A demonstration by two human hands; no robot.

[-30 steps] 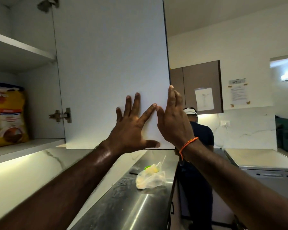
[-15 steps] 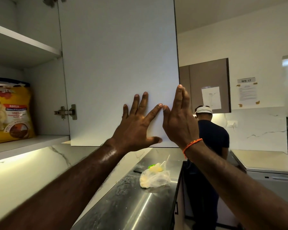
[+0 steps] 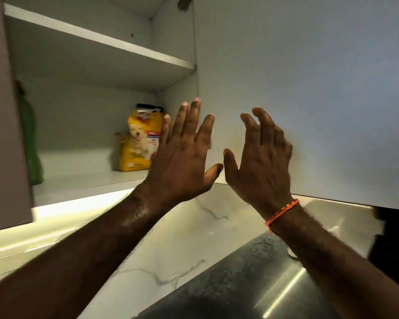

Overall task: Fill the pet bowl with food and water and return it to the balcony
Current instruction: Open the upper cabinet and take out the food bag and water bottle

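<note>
Head view now looks deeper into the wall cabinet than half a second ago: the open white door fills the frame from twelve to three o'clock, and the second person and the far wall seen then are out of sight. A brown door edge stands at nine o'clock, with something green, blurred, just inside it. Two white shelves show, the upper shelf at eleven o'clock and the lower shelf beneath it. At six o'clock lie the steel counter and the marbled backsplash.

Both hands have come off the door's lower edge, where they lay flat before. The left hand, at centre, is raised with fingers straight and slightly spread, holding nothing. The right hand, just beside it toward three o'clock, has loosely bent fingers, thumb out, also holding nothing; an orange thread bracelet circles its wrist. The two thumbs nearly meet.

The pet food bag has shifted from the frame's left edge to just left of centre. It stands upright on the lower shelf against the cabinet's right wall, yellow, with a pale puppy printed on its front and a dark folded top; the left hand partly covers its right side.
</note>
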